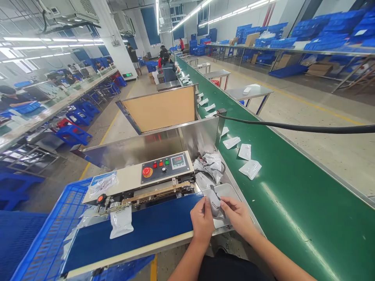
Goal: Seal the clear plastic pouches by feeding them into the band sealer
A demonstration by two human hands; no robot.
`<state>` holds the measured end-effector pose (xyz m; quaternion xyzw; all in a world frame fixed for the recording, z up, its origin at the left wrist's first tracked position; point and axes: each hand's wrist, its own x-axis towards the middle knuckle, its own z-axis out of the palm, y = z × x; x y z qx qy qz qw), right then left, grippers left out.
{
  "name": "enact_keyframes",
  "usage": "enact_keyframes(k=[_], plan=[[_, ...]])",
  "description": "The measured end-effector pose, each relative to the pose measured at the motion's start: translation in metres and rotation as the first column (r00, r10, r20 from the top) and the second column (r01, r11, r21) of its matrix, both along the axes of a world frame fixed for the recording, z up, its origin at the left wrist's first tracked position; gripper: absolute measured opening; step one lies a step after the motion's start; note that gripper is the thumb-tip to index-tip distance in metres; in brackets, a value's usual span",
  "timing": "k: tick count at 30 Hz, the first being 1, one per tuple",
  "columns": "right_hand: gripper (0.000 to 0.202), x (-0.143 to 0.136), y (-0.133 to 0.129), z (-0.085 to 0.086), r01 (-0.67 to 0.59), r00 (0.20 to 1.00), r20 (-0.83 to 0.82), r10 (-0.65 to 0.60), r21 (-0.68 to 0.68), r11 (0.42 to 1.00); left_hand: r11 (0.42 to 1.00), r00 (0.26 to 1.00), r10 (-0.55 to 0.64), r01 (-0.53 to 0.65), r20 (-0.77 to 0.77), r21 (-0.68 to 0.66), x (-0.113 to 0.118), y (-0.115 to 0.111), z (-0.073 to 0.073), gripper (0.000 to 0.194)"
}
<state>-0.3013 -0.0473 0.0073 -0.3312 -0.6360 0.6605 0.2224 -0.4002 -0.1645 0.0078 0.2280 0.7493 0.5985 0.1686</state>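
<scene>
Between my two hands is a small white and grey plastic pouch with dark print. My left hand pinches its left edge, and my right hand grips its right edge. Beneath the pouch lies a shallow white tray at the right end of the sealing machine. A heap of similar pouches rests just behind the tray. On the machine's blue belt, left of my hands, another white pouch hangs from the sealing track.
A green conveyor belt runs along my right, carrying several pouches. A black cable crosses above it. A blue basket stands at the machine's left end. Metal panels rise behind the machine. Several people sit farther off.
</scene>
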Motion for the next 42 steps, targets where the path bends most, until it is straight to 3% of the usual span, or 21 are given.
enact_keyframes(k=[4,8,12,17,19,20,22,23,25,27,29,32,35,38,40,42], plan=[[0.053,-0.012,0.014,-0.013,0.120,0.980,0.157,-0.118,-0.003,0.993,0.989,0.982,0.120,-0.107,0.147,-0.099,-0.009,0.001,-0.025,0.055],[0.040,-0.039,0.028,-0.025,0.182,0.960,0.238,-0.150,-0.115,0.977,0.959,0.883,0.282,-0.265,0.376,-0.097,-0.030,0.014,-0.045,0.051],[0.029,-0.075,0.020,-0.033,0.110,0.975,0.209,-0.071,-0.184,0.977,0.936,0.847,0.348,-0.338,0.402,-0.098,-0.053,0.007,-0.050,0.049],[0.028,-0.100,0.008,-0.042,-0.062,0.962,0.242,0.124,-0.250,0.966,0.894,0.808,0.446,-0.423,0.384,-0.148,-0.073,-0.029,-0.046,0.048],[0.031,-0.097,0.025,-0.045,-0.070,0.943,0.322,0.082,-0.048,0.996,0.866,0.789,0.500,-0.471,0.357,-0.171,-0.076,-0.048,-0.042,0.045],[0.034,-0.094,0.039,-0.046,-0.032,0.927,0.376,-0.017,0.123,0.992,0.838,0.779,0.545,-0.517,0.312,-0.173,-0.076,-0.058,-0.039,0.045],[0.039,-0.089,0.075,-0.050,0.038,0.847,0.460,-0.265,0.444,0.895,0.756,0.739,0.654,-0.639,0.161,-0.141,-0.073,-0.079,-0.032,0.048],[0.041,-0.087,0.095,-0.052,0.026,0.794,0.505,-0.339,0.528,0.849,0.715,0.710,0.699,-0.691,0.083,-0.109,-0.070,-0.088,-0.029,0.051],[0.034,-0.087,0.128,-0.055,-0.078,0.703,0.629,-0.332,0.532,0.843,0.679,0.681,0.733,-0.732,-0.008,-0.057,-0.063,-0.101,-0.024,0.057],[0.019,-0.090,0.148,-0.055,-0.189,0.664,0.714,-0.223,0.448,0.874,0.726,0.727,0.687,-0.687,-0.021,-0.043,-0.053,-0.103,-0.020,0.059],[0.020,-0.090,0.150,-0.047,-0.206,0.723,0.665,-0.188,0.466,0.860,0.812,0.813,0.581,-0.582,-0.048,-0.029,-0.043,-0.092,-0.016,0.056],[0.024,-0.078,0.123,-0.021,-0.093,0.899,0.393,-0.194,0.605,0.791,0.935,0.924,0.351,-0.355,-0.152,0.004,-0.030,-0.056,-0.009,0.046],[0.029,-0.057,0.078,0.012,-0.043,0.979,0.180,-0.095,0.635,0.771,0.991,0.959,0.130,-0.131,-0.250,0.013,-0.021,-0.014,0.000,0.045],[0.030,-0.035,0.039,0.033,-0.142,0.987,0.144,0.073,0.556,0.819,1.000,0.973,0.013,-0.011,-0.232,0.008,-0.017,0.010,0.006,0.047],[0.033,-0.023,0.024,0.034,-0.175,0.985,0.078,0.157,0.412,0.894,1.000,0.989,-0.013,0.014,-0.150,0.012,-0.015,0.013,0.003,0.049],[0.047,-0.015,0.017,0.025,-0.145,0.988,-0.015,0.152,0.221,0.964,1.000,0.998,-0.002,0.003,-0.057,0.015,-0.012,0.008,-0.004,0.052]])
